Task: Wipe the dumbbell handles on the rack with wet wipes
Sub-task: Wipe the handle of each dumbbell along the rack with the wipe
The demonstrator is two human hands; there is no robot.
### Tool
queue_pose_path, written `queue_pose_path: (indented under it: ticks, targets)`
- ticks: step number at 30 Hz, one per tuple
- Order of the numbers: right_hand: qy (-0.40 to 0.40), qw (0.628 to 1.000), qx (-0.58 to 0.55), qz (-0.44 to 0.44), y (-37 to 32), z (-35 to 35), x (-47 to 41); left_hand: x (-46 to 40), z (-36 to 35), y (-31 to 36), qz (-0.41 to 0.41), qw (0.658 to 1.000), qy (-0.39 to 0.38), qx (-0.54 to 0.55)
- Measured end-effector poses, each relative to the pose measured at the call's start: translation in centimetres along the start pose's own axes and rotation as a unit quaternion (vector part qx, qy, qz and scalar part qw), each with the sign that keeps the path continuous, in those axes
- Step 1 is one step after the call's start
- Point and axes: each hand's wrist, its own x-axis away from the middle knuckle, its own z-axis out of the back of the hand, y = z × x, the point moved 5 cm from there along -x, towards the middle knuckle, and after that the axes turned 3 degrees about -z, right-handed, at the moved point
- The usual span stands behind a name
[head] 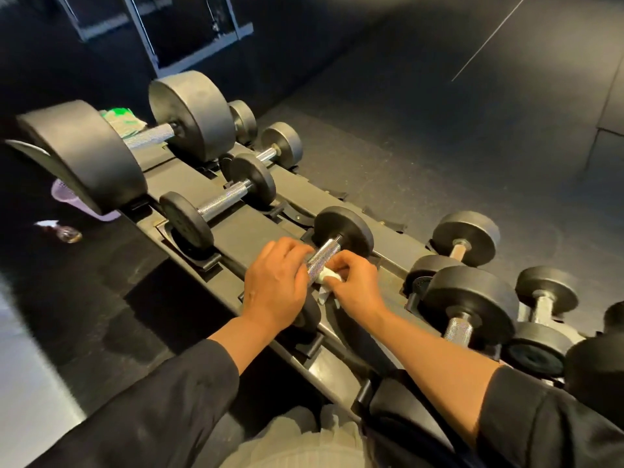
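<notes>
A black dumbbell [344, 231] lies on the rack [243, 231] in the middle of the view, its knurled steel handle [322, 260] pointing toward me. My left hand [275, 285] curls around the near part of that handle and hides the dumbbell's near end. My right hand [353, 282] pinches a crumpled white wet wipe [326, 280] against the right side of the handle. A green and white wipes pack [125, 121] sits on the rack at the far left, beside the biggest dumbbell [135, 136].
Other dumbbells line the rack: a mid-sized one [219, 201] to the left, a small one [273, 150] behind it, several [472, 298] at the right. A lilac cup [72, 201] and a small bottle [67, 234] sit at the left on the dark floor.
</notes>
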Motion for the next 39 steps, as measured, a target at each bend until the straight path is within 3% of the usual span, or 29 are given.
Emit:
queue_pose_path:
  ticks: [4, 7, 12, 14, 23, 31, 33, 37, 39]
  targets:
    - [-0.072, 0.996, 0.013, 0.055, -1.2, -1.4, 1.7, 0.1, -0.2, -0.3, 0.006, 1.0, 0.001, -0.002]
    - [-0.075, 0.996, 0.02, 0.045, -1.6, -1.2, 1.7, 0.2, -0.2, -0.4, 0.012, 1.0, 0.007, 0.004]
    - [0.115, 0.993, -0.02, -0.01, -0.9, 2.5, 0.1, 0.3, -0.4, -0.5, 0.026, 1.0, 0.0, -0.006]
    - [0.138, 0.99, -0.033, -0.008, -1.0, 2.9, -0.3, 0.2, -0.5, -0.6, 0.032, 0.999, -0.005, -0.012]
    - [0.061, 0.996, -0.041, 0.057, -1.5, 1.0, 0.2, 0.2, -0.4, -0.2, 0.045, 0.999, -0.004, -0.025]
    - [-0.086, 0.991, -0.013, 0.103, -2.4, -0.9, 2.1, 0.2, -0.2, -0.4, 0.038, 0.999, -0.015, -0.002]
    - [-0.056, 0.996, -0.023, 0.068, -2.4, 0.1, 1.8, 0.0, -0.1, -0.5, 0.029, 0.999, -0.029, 0.014]
    - [0.137, 0.989, 0.008, 0.05, -2.9, 4.2, 0.7, -1.5, 0.5, -2.3, 0.068, 0.978, -0.075, 0.183]
    - [0.164, 0.985, 0.036, 0.051, -3.3, 4.9, 0.1, -2.9, 0.5, -4.1, 0.088, 0.967, -0.085, 0.222]
